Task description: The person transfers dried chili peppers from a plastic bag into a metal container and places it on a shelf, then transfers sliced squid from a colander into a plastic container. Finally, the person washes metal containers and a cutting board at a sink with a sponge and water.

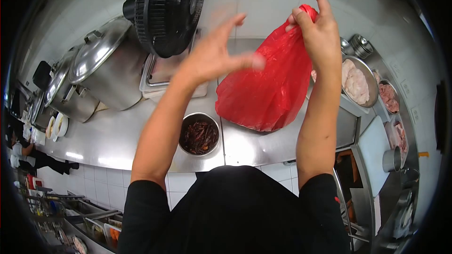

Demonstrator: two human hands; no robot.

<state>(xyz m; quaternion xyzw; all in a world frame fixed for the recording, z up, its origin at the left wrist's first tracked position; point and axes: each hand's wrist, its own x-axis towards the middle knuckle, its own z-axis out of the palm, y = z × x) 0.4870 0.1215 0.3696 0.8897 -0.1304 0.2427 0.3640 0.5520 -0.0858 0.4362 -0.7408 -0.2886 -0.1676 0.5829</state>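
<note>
A red plastic bag (pixel 268 84) hangs over the steel counter, its gathered neck pinched in my right hand (pixel 318 30). The bag bulges toward its bottom, and its contents are hidden. My left hand (pixel 214 56) is raised to the left of the bag, slightly blurred, with thumb and fingers spread and nothing in it. Its thumb tip overlaps the bag's edge in view; whether it touches I cannot tell. Below, near the counter's front edge, stands a round steel pot (pixel 200 134) holding dark reddish-brown pieces that look like dried chillies.
A black fan (pixel 169 11) stands at the back left, beside large lidded steel pots (pixel 110 66). To the right are a bowl of pale meat (pixel 355 82), a bowl of red meat (pixel 389 98) and a white cutting board (pixel 373 153). Another person (pixel 35 153) is at far left.
</note>
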